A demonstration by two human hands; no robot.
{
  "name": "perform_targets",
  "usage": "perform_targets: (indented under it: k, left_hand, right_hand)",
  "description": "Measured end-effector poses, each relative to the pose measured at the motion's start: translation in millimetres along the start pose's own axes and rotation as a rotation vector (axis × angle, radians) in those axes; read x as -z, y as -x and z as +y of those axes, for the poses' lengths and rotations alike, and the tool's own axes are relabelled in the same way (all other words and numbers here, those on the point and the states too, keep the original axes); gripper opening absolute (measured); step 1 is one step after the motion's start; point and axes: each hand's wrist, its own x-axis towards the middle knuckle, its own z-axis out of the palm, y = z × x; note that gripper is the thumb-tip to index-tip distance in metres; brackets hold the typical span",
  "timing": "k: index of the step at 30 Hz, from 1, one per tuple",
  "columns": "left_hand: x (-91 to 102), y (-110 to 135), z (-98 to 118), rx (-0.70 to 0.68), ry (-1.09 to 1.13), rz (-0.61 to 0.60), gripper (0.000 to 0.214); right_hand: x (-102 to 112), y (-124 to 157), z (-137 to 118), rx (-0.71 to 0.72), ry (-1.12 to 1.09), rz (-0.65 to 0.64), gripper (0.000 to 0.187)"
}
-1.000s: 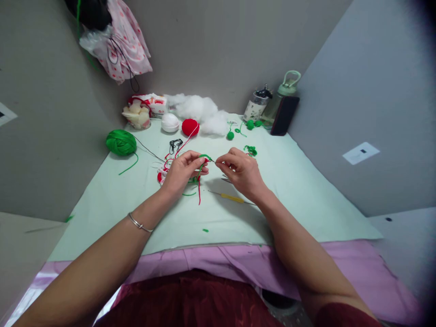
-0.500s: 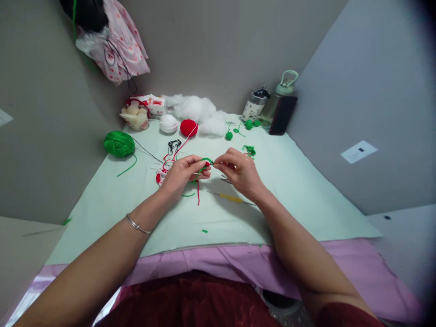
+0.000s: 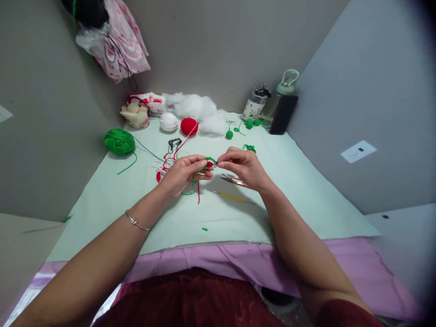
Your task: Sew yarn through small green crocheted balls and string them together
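1. the small piece of yarn work (image 3: 210, 162), green, white and red, is above the middle of the table (image 3: 211, 215), between the two hands.
2. its longer side runs roughly left to right, from the left thumb toward the right fingertips; the curved green edge faces the back wall, red nearer the person.
3. the left hand (image 3: 186, 173) pinches it between thumb and fingers, which cover its left end.
4. the right hand (image 3: 242, 165) has thumb and forefinger pinched on a dark thread (image 3: 215, 165) at the piece's right end; whether a needle is there too is hard to make out.
5. the scissors (image 3: 233, 179) point left, their handles hidden under the right hand.
6. the yellow-handled hook (image 3: 231, 197) lies nearer the person, its long axis left to right.
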Motion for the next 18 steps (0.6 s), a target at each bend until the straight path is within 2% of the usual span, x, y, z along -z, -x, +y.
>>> perform_targets:
  k: [3,11,15,18]
  left_hand:
    - [-1.3,0,-1,-0.009,0.006,0.0,0.028]
    - [-2.4,0,-3,-0.032,0.021,0.079,0.029]
    - [-3.5,0,-4,-0.057,0.008,0.109,0.029]
    - [-4.0,-1,-6,-0.07,-0.013,0.134,0.031]
  right_hand:
    - [-3,-1,0,-0.005,-0.02,0.014,0.021]
    - [-7,-1,3,-0.05,0.03,0.085,0.007]
    - [-11,-1,6,-0.14,-0.03,0.127,0.014]
    - [-17,0,7,-0.149,-0.054,0.165,0.016]
